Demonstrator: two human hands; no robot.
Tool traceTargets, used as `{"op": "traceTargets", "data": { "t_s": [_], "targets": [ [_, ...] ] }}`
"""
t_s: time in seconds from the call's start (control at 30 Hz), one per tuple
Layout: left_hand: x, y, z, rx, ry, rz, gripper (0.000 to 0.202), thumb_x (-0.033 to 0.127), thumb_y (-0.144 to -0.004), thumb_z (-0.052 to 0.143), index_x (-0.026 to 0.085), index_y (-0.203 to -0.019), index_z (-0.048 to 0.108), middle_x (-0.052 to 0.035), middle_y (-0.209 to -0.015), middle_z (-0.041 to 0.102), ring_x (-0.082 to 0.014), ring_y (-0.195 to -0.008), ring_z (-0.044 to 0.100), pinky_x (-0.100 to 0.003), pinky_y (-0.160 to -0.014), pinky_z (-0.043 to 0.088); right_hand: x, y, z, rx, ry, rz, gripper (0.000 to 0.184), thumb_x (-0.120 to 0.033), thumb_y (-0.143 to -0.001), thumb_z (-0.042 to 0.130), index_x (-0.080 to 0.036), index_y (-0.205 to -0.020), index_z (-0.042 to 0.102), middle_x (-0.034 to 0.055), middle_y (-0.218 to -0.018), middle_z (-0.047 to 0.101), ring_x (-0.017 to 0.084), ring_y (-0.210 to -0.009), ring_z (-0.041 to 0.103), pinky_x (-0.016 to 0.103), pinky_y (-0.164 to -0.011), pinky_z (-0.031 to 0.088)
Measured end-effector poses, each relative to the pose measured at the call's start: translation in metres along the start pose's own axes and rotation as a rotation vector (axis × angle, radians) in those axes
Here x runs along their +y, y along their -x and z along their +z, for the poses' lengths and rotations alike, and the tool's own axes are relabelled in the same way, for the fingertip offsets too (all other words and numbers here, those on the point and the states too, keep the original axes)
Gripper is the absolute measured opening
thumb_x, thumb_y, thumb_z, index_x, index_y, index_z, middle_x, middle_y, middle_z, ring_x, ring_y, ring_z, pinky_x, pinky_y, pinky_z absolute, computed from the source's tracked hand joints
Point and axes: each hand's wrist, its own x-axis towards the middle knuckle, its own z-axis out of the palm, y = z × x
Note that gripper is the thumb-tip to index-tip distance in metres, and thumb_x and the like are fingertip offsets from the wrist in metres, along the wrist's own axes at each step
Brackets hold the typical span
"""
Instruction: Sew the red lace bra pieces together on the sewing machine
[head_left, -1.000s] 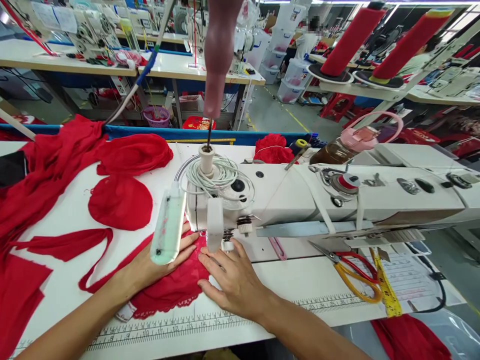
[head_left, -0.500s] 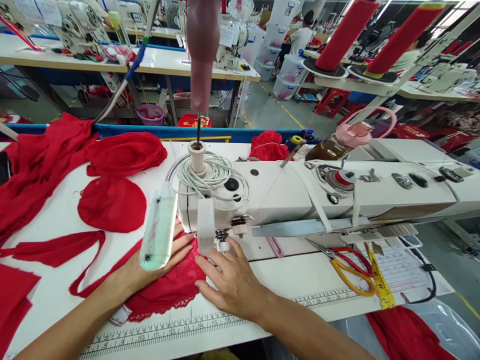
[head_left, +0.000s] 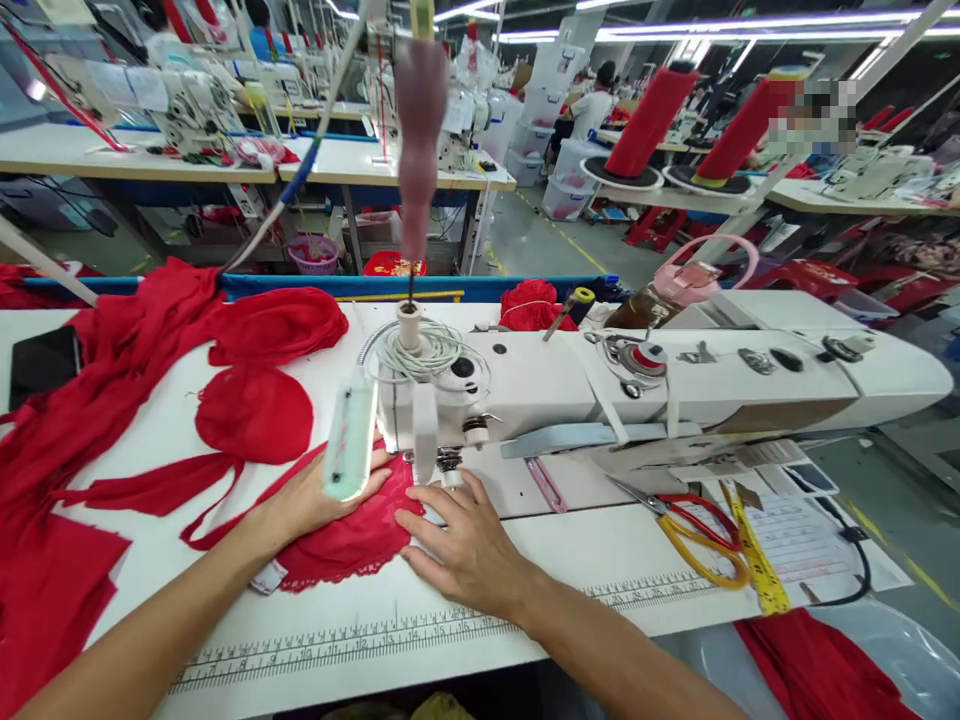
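A red lace-edged fabric piece (head_left: 349,545) lies under the needle end of a white sewing machine (head_left: 525,390). My left hand (head_left: 319,500) rests flat on this fabric, left of the needle area; a greenish clear plate (head_left: 351,440) on the machine hides part of it. My right hand (head_left: 457,540) lies with fingers spread, its fingertips at the fabric's right edge beside the presser foot. The needle itself is hidden behind the machine head. A small white label (head_left: 268,577) shows at the fabric's lower left.
Red fabric pieces (head_left: 255,415) cover the table's left side, with a black phone (head_left: 45,365) beyond. Scissors (head_left: 697,540), a yellow tape measure (head_left: 757,550) and a written sheet (head_left: 802,540) lie at right. A lidded bottle (head_left: 667,285) stands behind the machine.
The head view has tilted up and shifted, so the scene sits differently in the picture. Both hands stay on the red fabric near the needle, with little visible movement relative to the machine.
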Motion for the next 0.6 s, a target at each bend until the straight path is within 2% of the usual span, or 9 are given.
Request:
{"op": "traceTargets", "data": {
  "t_s": [0.07,0.17,0.23,0.3,0.43,0.53,0.6],
  "targets": [
    [0.013,0.007,-0.008,0.011,-0.046,0.018,0.031,0.031,-0.101,0.044,0.02,-0.112,0.071,-0.0087,-0.116,0.07,-0.0244,-0.117,0.062,-0.04,-0.103,0.051,-0.001,-0.001,-0.002,0.028,-0.037,0.004,0.019,-0.028,-0.096,0.057,-0.02,-0.11,0.066,0.0077,-0.115,0.067,0.021,-0.095,0.059,0.047,-0.102,0.032],
    [0.03,0.03,-0.022,0.036,-0.158,0.01,0.033,0.027,-0.103,0.041,0.021,-0.122,0.067,-0.0105,-0.13,0.063,-0.0274,-0.131,0.053,-0.047,-0.11,0.045,-0.004,-0.001,-0.005,0.052,-0.086,-0.002,0.016,-0.021,-0.096,0.054,-0.019,-0.106,0.066,0.0064,-0.103,0.069,0.019,-0.092,0.06,0.043,-0.095,0.038],
    [0.038,0.048,-0.033,0.073,-0.22,-0.019,0.033,0.026,-0.102,0.044,0.023,-0.129,0.063,-0.0101,-0.135,0.061,-0.0287,-0.134,0.05,-0.052,-0.112,0.041,-0.007,0.0,-0.006,0.056,-0.119,-0.012,0.016,-0.017,-0.097,0.052,-0.019,-0.105,0.066,0.0057,-0.097,0.069,0.018,-0.088,0.061,0.038,-0.086,0.043],
    [0.042,0.066,-0.045,0.159,-0.234,-0.077,0.034,0.024,-0.101,0.046,0.023,-0.131,0.061,-0.01,-0.134,0.061,-0.0271,-0.13,0.053,-0.05,-0.111,0.042,-0.011,-0.002,-0.007,0.047,-0.153,-0.01,0.019,-0.013,-0.097,0.05,-0.019,-0.108,0.065,0.0057,-0.094,0.069,0.018,-0.085,0.061,0.034,-0.078,0.045],
    [0.037,0.09,-0.068,0.338,-0.13,-0.341,0.03,0.028,-0.101,0.044,0.02,-0.123,0.064,-0.008,-0.115,0.069,-0.0203,-0.106,0.065,-0.036,-0.095,0.052,-0.024,-0.026,0.002,-0.046,-0.21,0.025,0.03,-0.009,-0.098,0.041,-0.018,-0.118,0.062,0.008,-0.101,0.068,0.018,-0.087,0.064,0.028,-0.071,0.049],
    [0.031,0.1,-0.079,0.376,0.052,-0.582,0.032,0.039,-0.098,0.045,0.02,-0.114,0.066,-0.0071,-0.106,0.071,-0.0206,-0.095,0.067,-0.033,-0.08,0.054,-0.032,-0.063,0.022,-0.16,-0.158,0.104,0.039,-0.005,-0.094,0.039,-0.021,-0.124,0.059,0.0088,-0.114,0.065,0.018,-0.09,0.065,0.026,-0.07,0.049],
    [0.028,0.105,-0.082,0.379,0.144,-0.683,0.036,0.044,-0.096,0.044,0.02,-0.112,0.066,-0.0075,-0.105,0.071,-0.0211,-0.091,0.068,-0.031,-0.073,0.054,-0.035,-0.089,0.04,-0.218,-0.1,0.164,0.041,-0.004,-0.09,0.044,-0.021,-0.125,0.058,0.0107,-0.123,0.062,0.019,-0.09,0.064,0.027,-0.068,0.047]
  ]
}}
